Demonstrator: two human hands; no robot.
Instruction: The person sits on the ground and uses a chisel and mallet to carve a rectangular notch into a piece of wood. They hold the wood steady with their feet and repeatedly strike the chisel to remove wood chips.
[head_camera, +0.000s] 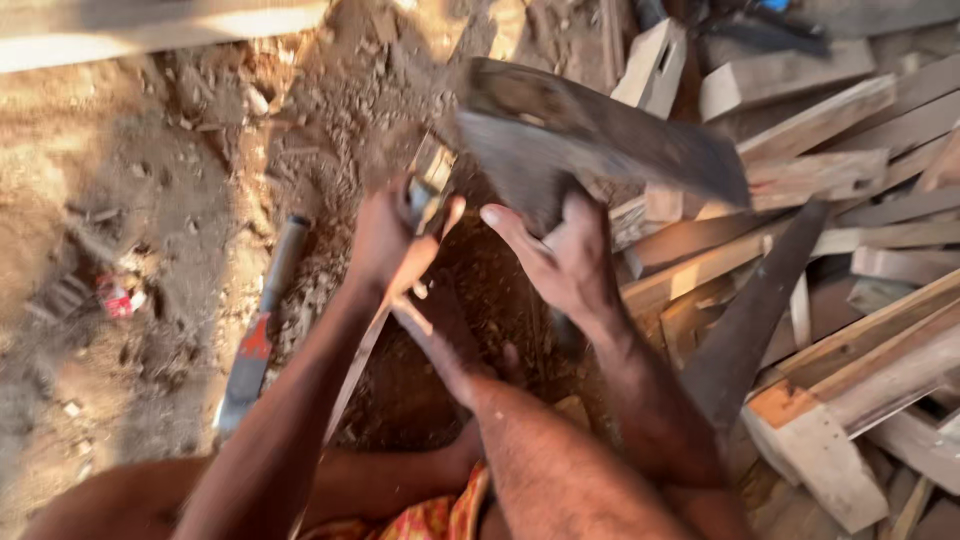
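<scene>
The ground (150, 200) is brown dirt with small clumps and chips all over it. A big pile of cut wood pieces (850, 250) lies to the right of the grip, and the pieces cross each other every way.

A wide, dark, flat blade (590, 140) is the biggest thing being held. It is blurry. Its long side runs from just above the grip up and off to the right, over the wood pile. The right hand (560, 260) is under its lower left end, and the fingers curl up against it, so this grip is grasping the blade.

The left hand (390, 240) is just beside the right hand. Its grip is clenched around a thin pale wooden stick (350, 375). The stick slants down and to the left from the grip.

A long dark knife (262, 325) lies on the dirt, left of the left arm. It points up and down, with a red mark on it. A small red scrap (118, 297) lies farther left.
</scene>
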